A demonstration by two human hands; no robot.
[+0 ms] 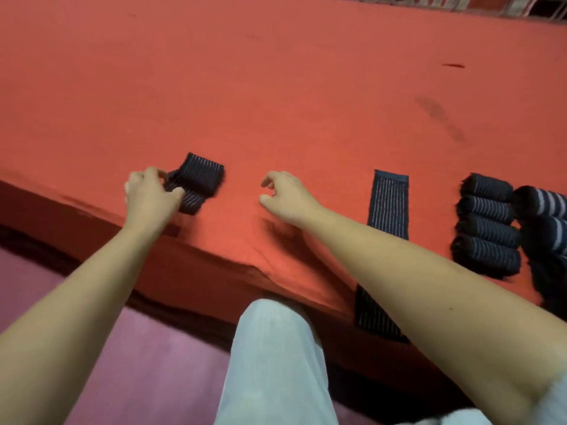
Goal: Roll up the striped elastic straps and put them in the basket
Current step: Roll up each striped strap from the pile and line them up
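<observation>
Red cloth covers the table (276,87). Left hand (147,196) curls its fingers round a half-rolled strap (198,180) near the front edge, probably to stop the coil springing open. Right hand (287,194) hovers beside it, fingers loosely curled, holding nothing. Flat strap (389,204) drapes over the edge, waiting; rolled straps (487,223) lie far right. Basket not identifiable. Pink floor (153,363) below.

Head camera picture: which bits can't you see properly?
1. Flat dark striped elastic strap: head view, middle hidden behind the right forearm.
2. Rolled dark wide-striped straps: head view, cut off by the right edge.
3. Basket: not made out; only a blurred grid, cut by the top edge.
4. Half-rolled dark striped strap: left part hidden under the left hand.
</observation>
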